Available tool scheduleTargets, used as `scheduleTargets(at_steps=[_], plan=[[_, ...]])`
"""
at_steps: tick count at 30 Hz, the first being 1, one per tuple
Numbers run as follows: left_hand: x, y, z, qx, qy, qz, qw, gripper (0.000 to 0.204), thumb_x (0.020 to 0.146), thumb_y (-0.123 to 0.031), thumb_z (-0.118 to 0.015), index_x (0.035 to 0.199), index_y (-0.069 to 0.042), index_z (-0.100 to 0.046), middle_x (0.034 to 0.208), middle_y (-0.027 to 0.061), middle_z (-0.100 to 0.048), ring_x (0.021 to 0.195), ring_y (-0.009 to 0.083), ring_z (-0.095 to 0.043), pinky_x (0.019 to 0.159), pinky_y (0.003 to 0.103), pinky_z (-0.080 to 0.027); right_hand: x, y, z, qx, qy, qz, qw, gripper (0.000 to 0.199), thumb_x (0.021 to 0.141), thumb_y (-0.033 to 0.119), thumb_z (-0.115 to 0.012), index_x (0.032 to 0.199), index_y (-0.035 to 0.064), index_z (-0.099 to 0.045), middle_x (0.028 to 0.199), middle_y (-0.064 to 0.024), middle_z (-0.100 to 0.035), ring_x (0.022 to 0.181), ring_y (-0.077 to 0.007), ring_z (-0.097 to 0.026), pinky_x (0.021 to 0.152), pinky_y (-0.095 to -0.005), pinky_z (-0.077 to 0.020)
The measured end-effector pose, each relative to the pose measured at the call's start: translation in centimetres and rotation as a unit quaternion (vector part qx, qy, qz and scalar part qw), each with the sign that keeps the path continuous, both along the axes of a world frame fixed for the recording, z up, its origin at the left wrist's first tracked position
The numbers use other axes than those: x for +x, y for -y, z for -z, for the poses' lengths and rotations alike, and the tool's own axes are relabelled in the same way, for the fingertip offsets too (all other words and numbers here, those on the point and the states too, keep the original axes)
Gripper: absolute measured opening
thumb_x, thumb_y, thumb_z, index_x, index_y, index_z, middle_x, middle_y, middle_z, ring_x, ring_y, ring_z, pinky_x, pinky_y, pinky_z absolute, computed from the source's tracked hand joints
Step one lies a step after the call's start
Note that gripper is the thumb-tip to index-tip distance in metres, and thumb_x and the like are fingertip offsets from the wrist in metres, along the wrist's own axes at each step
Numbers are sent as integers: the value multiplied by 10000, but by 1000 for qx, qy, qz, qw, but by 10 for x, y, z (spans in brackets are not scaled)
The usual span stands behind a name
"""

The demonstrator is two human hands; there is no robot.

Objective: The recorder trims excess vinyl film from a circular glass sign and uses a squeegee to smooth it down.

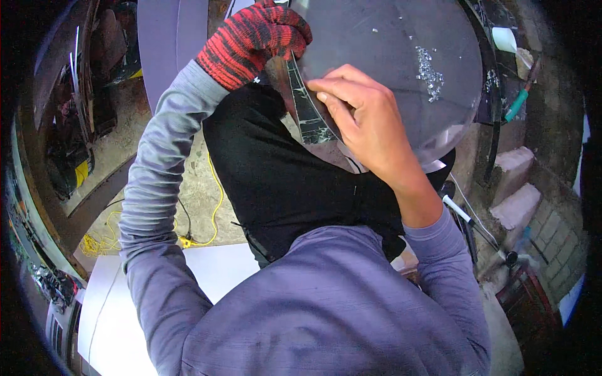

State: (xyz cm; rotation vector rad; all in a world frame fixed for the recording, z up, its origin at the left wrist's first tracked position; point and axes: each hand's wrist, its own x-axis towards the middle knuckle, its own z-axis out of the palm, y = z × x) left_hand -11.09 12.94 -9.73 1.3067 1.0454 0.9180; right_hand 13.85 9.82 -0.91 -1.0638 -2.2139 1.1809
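Note:
Across my lap lies a large, smooth dark grey panel (pixel 351 37) with a rounded outline. Along its left edge hangs a narrow strip of cracked dark glass (pixel 307 116), white fracture lines running over it. My left hand (pixel 260 44), in a red and black striped knit glove, is closed over the top of this strip at the panel's edge. Bare, my right hand (pixel 367 113) rests by the same edge, thumb and forefinger nearly together in a pinch. Anything between those fingertips is too small to make out. Small glass fragments (pixel 429 75) lie scattered on the panel.
On the right are a tool with a green handle (pixel 517 105), a white roll (pixel 504 39) and pale blocks (pixel 515 207). A yellow cord (pixel 214 200) runs over the floor to my left, beside a white sheet (pixel 119 301). Dark curved parts stand farther left.

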Motion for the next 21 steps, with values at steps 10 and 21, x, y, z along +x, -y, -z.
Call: scheduleTargets(at_steps=[10, 21], plan=[[6, 17, -15, -42, 6, -30, 999, 120, 891, -95, -642, 968, -62, -727, 1054, 82, -716, 940, 244, -677, 834, 356, -529, 0, -1, 3, 0, -8, -5, 1000, 183, 891, -17, -646, 1050, -16, -735, 955, -162, -691, 854, -322, -687, 776, -371, -529], [20, 16, -37, -82, 0, -52, 995, 108, 907, -146, -638, 986, -110, -702, 1089, 57, -698, 977, 256, -654, 854, 385, -508, 6, -3, 1, -9, -1, -7, 1000, 180, 909, -6, -644, 1062, 4, -738, 938, -141, -690, 835, -272, -693, 751, -349, -526]])
